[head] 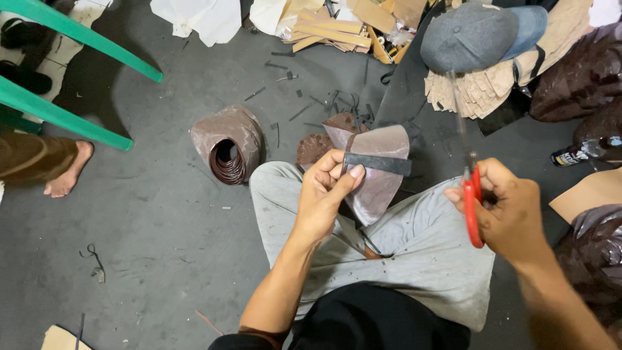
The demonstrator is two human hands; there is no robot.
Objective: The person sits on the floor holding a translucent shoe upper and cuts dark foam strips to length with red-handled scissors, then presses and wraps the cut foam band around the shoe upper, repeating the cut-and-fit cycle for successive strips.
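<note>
My left hand (326,194) pinches a curved brown-grey piece of stiff material (379,178) with a black strip (379,163) laid across it, held above my lap. My right hand (508,210) grips red-handled scissors (472,194), their blades pointing up and away toward a grey cap (470,35). The scissors are apart from the held piece, to its right. I sit cross-legged on the floor in grey shorts (414,259).
A rolled stack of brown curved pieces (228,146) lies on the dark floor to the left. Tan cut-outs (479,91), cardboard scraps (330,29) and black offcuts lie ahead. Green chair legs (71,29) and another person's bare foot (68,172) are at left. Dark bags (583,71) and a bottle (583,152) sit at right.
</note>
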